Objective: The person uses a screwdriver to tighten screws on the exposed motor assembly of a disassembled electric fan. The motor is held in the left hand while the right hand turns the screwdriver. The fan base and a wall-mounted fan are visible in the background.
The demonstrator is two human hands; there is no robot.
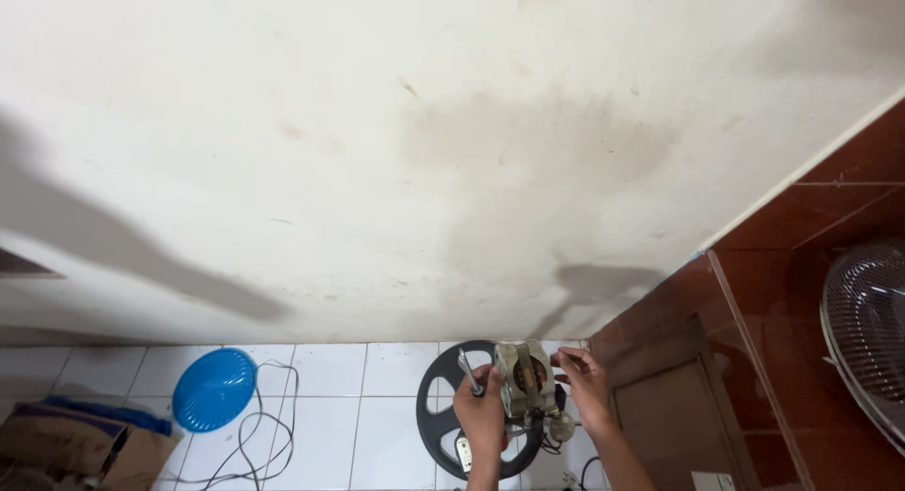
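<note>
— White floor tiles (330, 425) below a stained wall; what have you got?

— I see my left hand (481, 416) gripping a screwdriver (469, 370), my right hand (586, 385) pinching the fan motor (524, 378) above the black guard ring (436, 425). If the tip slips, the motor may tip onto the ring.

Cut off by the lower edge: both forearms, the bottom of the black fan guard (436, 425), the cardboard box (66, 449) at lower left. Cut off at right: wire fan grille (867, 331). Too small to tell: tip of the tool (468, 370) in the left hand (481, 417), wiring under the fan motor (524, 378), grip of the right hand (586, 387).
</note>
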